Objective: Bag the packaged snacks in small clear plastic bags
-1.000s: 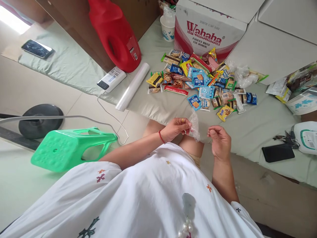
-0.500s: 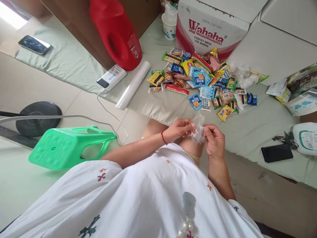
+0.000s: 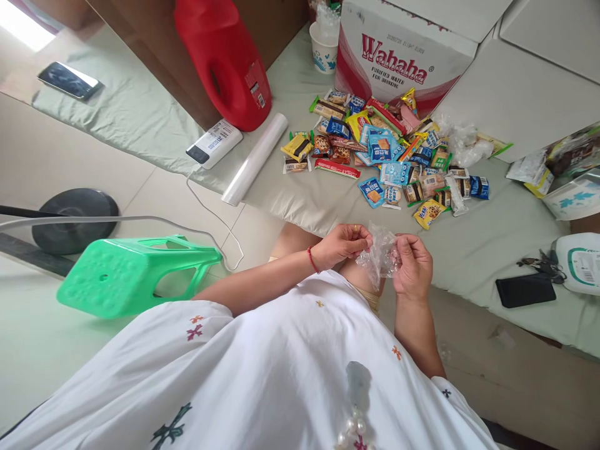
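Between my two hands, above my lap, stretches a crumpled clear plastic bag (image 3: 379, 255). My left hand (image 3: 344, 244), with a red cord on the wrist, pinches its left side. At the bag's other side, my right hand (image 3: 412, 262) grips the plastic between thumb and fingers. Beyond the hands, a spread of small wrapped snacks (image 3: 349, 156) lies on the pale green cloth (image 3: 300, 200). A blue snack packet (image 3: 371, 192) and a yellow cookie packet (image 3: 429, 214) are the nearest to my hands.
Behind the snacks stand a Wahaha carton (image 3: 398, 62), a paper cup (image 3: 323, 47) and a red jug (image 3: 225, 69). A plastic roll (image 3: 255, 159) and a power bank (image 3: 214, 145) lie left. Crumpled plastic (image 3: 469, 140) and a black phone (image 3: 525, 290) are right; a green stool (image 3: 135, 275) is lower left.
My right hand has moved slightly right, away from the left hand. The clear bag is spread wider between them. The view has shifted slightly.
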Demonstrator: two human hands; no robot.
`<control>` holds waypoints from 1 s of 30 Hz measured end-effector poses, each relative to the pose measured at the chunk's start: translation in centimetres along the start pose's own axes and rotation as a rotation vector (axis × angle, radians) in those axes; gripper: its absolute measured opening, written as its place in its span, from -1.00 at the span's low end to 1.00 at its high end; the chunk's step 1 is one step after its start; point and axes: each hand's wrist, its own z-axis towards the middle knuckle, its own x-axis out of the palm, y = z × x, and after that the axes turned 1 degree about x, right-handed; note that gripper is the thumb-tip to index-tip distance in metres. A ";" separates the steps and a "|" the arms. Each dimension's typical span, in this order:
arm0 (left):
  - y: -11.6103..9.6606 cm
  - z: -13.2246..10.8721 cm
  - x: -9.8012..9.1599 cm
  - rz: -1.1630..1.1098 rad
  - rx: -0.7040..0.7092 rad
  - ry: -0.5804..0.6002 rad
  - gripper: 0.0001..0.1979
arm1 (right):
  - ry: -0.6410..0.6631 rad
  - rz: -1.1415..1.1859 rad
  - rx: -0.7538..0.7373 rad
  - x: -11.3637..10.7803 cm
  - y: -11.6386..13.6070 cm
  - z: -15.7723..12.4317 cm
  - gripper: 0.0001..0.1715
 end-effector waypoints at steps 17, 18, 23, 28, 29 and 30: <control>-0.8 0.4 -6.1 -0.291 -0.015 -0.155 -0.61 | -0.303 -0.077 0.082 -6.9 -2.5 2.6 -0.45; -0.7 0.5 -6.4 -0.289 -0.015 -0.164 -0.61 | -0.314 -0.222 0.045 -7.5 -2.8 2.9 -0.47; -0.4 0.7 -6.8 -0.241 -0.010 -0.156 -0.60 | -0.168 -0.890 -0.446 -8.9 -1.7 4.1 -0.45; 0.1 0.8 -6.7 -0.196 -0.020 -0.117 -0.64 | 0.384 -1.052 -0.714 -5.2 0.6 6.9 -0.13; 0.1 0.9 -6.8 -0.187 -0.028 -0.103 -0.65 | 0.483 -1.053 -0.722 -4.2 0.6 7.6 -0.15; 0.1 1.0 -7.1 -0.178 -0.035 -0.089 -0.66 | 0.568 -1.041 -0.720 -3.4 0.6 8.4 -0.23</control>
